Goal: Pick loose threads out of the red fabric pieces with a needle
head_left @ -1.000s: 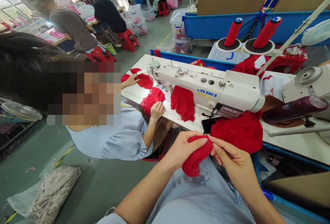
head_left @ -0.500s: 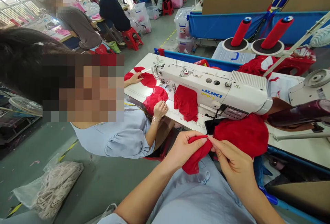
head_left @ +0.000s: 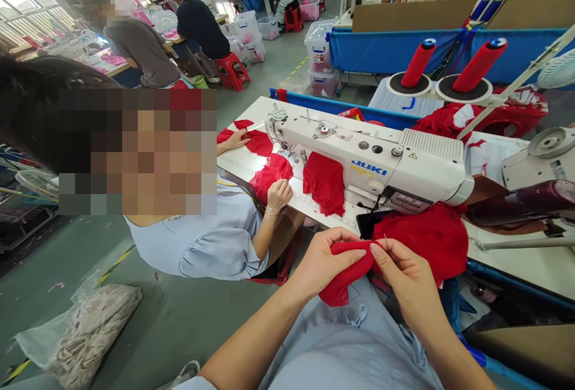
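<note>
A piece of red fabric (head_left: pixel 344 282) is stretched between my two hands above my lap, its lower part hanging down. My left hand (head_left: pixel 330 258) pinches its upper edge between thumb and fingers. At the other end of that edge, my right hand (head_left: pixel 402 264) grips the cloth with thumb and forefinger; a thin sliver stands up at its fingertips, too small to name. Just beyond my hands, a larger heap of red fabric (head_left: pixel 422 240) lies at the table's edge, beside a black object (head_left: pixel 371 222).
A white sewing machine (head_left: pixel 359 150) stands on the white table (head_left: pixel 309 201) ahead. A co-worker in a light blue top (head_left: pixel 202 234) sits at my left, hands on red pieces. Red thread cones (head_left: pixel 417 63) stand behind. A bag of pale strips (head_left: pixel 96 330) lies on the floor.
My right hand has shifted slightly right and taken hold of the cloth farther along, so more of its upper edge shows between my hands. My left hand has barely moved.
</note>
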The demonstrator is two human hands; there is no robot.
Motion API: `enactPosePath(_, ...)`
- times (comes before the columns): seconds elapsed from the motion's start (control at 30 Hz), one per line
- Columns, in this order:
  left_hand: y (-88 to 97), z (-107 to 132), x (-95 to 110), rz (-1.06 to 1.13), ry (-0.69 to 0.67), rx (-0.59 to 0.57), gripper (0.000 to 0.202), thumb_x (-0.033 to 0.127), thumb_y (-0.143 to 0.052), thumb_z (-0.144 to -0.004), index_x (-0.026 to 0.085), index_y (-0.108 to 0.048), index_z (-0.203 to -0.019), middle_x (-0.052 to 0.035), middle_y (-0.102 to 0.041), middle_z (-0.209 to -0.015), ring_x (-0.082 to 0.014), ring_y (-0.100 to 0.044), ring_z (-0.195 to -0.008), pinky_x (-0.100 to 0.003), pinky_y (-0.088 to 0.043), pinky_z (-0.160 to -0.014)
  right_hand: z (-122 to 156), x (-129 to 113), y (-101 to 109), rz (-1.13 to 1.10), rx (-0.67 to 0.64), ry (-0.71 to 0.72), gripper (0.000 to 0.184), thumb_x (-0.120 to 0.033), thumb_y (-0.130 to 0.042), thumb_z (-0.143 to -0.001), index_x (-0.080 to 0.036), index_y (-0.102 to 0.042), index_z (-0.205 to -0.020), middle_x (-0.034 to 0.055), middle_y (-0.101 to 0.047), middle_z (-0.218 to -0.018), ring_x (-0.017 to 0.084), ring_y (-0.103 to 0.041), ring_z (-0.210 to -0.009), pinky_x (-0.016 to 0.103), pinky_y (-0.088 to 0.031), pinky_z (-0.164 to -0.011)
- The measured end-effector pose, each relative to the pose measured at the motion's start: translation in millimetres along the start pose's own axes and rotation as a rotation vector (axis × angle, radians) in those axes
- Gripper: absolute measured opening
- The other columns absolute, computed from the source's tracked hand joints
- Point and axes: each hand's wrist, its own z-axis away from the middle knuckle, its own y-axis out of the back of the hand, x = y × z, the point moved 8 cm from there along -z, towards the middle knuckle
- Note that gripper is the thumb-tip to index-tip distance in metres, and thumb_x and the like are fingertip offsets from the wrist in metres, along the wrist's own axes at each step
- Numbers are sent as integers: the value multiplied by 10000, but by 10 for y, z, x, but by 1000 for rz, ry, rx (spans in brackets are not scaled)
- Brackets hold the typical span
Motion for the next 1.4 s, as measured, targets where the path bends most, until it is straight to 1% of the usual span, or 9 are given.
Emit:
enactPosePath(0.1,16,8,-1,0,8,8,286,331,-782,-680,164,-586,-803,29,-586,-703,-94,-513,-594,-206,-400,-548,-5,9,45,-20,55,2,333,-505,-703,-762,-178,-662,-719,-18,-557,-587,99,-447,-501,196,-376,-438)
enactPosePath(0.2,36,16,7,-49,7,17,260,366,-732,-732,166,-573,-778,29,-566,-679,-90,-488,-573,-206,-374,-533,17,26,79,-24,81,-2,315,-489,-697,-778,-183,-646,-725,-28,-539,-579,93,-427,-500,189,-357,-435)
enactPosePath(0.4,59,-6,39,-95,-56,72,262,339,-723,-738,167,-527,-713,47,-511,-651,-79,-424,-584,-200,-346,-546,66,24,140,30,123,21,278,-457,-687,-802,-181,-662,-785,-1,-615,-688,124,-542,-628,210,-475,-577)
enactPosePath(0.53,19,-18,-2,-25,-9,42,284,371,-745,-717,157,-561,-749,36,-540,-666,-80,-442,-577,-201,-352,-537,65,8,164,126,144,64,269,-449,-649,-831,-181,-654,-831,21,-648,-753,149,-585,-679,234,-503,-611)
enactPosePath(0.7,-18,-9,-48,56,68,1,327,418,-763,-700,136,-634,-801,-15,-629,-715,-114,-532,-598,-228,-400,-556,166,-270,250,464,252,287,271,-380,-519,-919,-198,-638,-1080,38,-669,-835,162,-624,-707,247,-504,-617)
enactPosePath(0.83,-13,-11,-16,37,28,12,288,396,-757,-719,138,-657,-799,-15,-645,-718,-114,-543,-610,-227,-411,-574,346,-510,67,762,121,597,330,-189,-447,-953,-223,-673,-1191,22,-656,-797,121,-606,-649,213,-450,-579)
enactPosePath(0.9,-13,-11,13,11,-5,20,267,383,-754,-726,137,-666,-783,-10,-641,-713,-111,-538,-619,-224,-413,-585,409,-542,-4,900,105,689,389,-110,-450,-930,-229,-672,-1227,11,-657,-772,105,-593,-612,205,-416,-540)
enactPosePath(1.07,-23,-1,47,-35,-26,31,260,386,-736,-740,135,-675,-772,-6,-633,-696,-111,-525,-612,-225,-411,-583,432,-547,-64,1109,150,764,431,-57,-433,-906,-222,-700,-1202,9,-700,-787,95,-611,-593,205,-388,-506)
enactPosePath(1.4,-27,42,152,-99,-61,57,199,322,-703,-756,127,-669,-737,-15,-631,-686,-117,-523,-617,-220,-412,-572,446,-597,-97,1083,159,811,411,-46,-433,-909,-195,-724,-1157,14,-706,-767,85,-610,-582,189,-385,-516)
